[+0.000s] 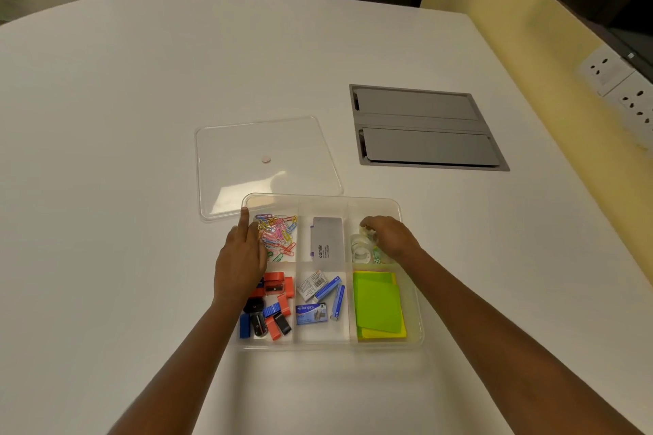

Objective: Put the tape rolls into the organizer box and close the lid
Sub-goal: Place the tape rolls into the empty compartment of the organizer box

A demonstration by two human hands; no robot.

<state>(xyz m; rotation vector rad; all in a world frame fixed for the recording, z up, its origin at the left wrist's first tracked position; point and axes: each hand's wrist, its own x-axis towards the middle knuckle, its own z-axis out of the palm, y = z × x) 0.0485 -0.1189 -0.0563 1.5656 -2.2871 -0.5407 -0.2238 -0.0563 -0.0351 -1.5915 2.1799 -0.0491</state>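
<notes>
Tape rolls going into the far-right slot, lid not on yet

The right hand point(387, 235) is down in the far-right compartment of the organizer box point(413, 311), fingers curled around a clear tape roll point(365, 228), with the other tape rolls point(361, 251) piled just beneath it. The left hand point(243, 258) lies flat and open along the box's left side holding nothing, index finger out toward the far-left corner, right beside the paper clips point(277, 235). The lid point(265, 162) sits flat on the table point(106, 152) just behind the box, its near edge tucked under the rim. My worry: the rolls look stacked, so if one stands proud of the rim the lid won't seat. Dragging the lid forward could also snag that corner.
</notes>
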